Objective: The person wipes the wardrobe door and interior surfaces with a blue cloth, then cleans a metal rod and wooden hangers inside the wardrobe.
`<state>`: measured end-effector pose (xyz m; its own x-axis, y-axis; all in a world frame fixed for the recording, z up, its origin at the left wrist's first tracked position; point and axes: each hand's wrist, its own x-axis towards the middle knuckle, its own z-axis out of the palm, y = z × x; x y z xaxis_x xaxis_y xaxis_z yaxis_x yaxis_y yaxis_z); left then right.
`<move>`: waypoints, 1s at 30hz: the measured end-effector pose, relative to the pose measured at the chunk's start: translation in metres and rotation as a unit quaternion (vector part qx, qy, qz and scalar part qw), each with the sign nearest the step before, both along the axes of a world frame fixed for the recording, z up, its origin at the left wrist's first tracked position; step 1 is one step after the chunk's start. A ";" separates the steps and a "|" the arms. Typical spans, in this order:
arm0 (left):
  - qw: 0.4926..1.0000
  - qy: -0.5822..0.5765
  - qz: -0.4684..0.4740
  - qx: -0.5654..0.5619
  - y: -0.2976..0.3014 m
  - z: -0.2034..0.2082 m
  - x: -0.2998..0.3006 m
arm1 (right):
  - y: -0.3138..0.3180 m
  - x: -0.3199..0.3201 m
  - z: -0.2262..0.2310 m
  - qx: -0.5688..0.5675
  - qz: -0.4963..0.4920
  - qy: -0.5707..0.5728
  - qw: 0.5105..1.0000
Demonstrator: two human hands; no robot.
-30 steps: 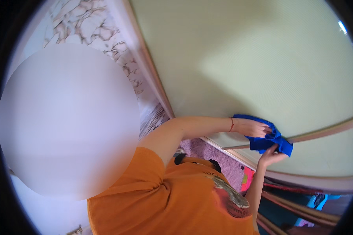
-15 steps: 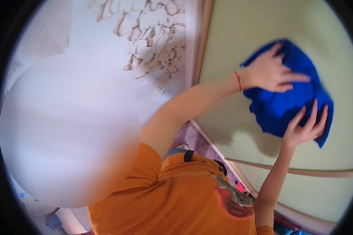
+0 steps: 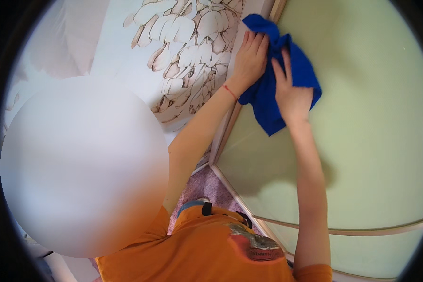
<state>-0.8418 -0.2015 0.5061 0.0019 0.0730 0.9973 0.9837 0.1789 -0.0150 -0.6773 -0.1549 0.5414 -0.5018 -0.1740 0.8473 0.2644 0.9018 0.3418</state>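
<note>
A crumpled blue cloth (image 3: 268,101) lies against a pale green panel, at the side where its light frame strip (image 3: 230,117) meets a wall. My left hand (image 3: 251,58), with a thin red string at the wrist, holds the cloth's upper left part, its fingers close together over the frame edge. Lower and to the right, my right hand (image 3: 293,96) presses on the cloth. Two of its fingers stretch upward, apart from each other, while a fold of cloth hides the others. A pointed corner of the cloth hangs below, between my wrists.
The pale green panel (image 3: 371,117) fills the right side, crossed low down by a curved light strip (image 3: 357,231). On the left is a white wall with brown flower drawings (image 3: 188,51). Pinkish carpet (image 3: 204,185) shows below. A blurred round patch (image 3: 84,169) covers the left.
Both hands and the cloth have moved left and up, from the middle of the panel to its framed edge. The cloth, formerly spread wide, is now bunched narrower.
</note>
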 end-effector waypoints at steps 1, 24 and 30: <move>1.000 -0.011 -0.017 -0.007 0.003 -0.005 0.000 | 0.002 0.003 -0.006 -0.028 0.008 -0.008 1.000; 0.976 0.040 -0.185 -0.106 0.053 -0.066 0.169 | 0.046 0.206 -0.110 0.010 -0.338 0.159 0.927; 0.965 0.074 -0.223 -0.117 0.056 -0.055 0.212 | 0.056 0.251 -0.109 0.002 -0.351 0.188 0.917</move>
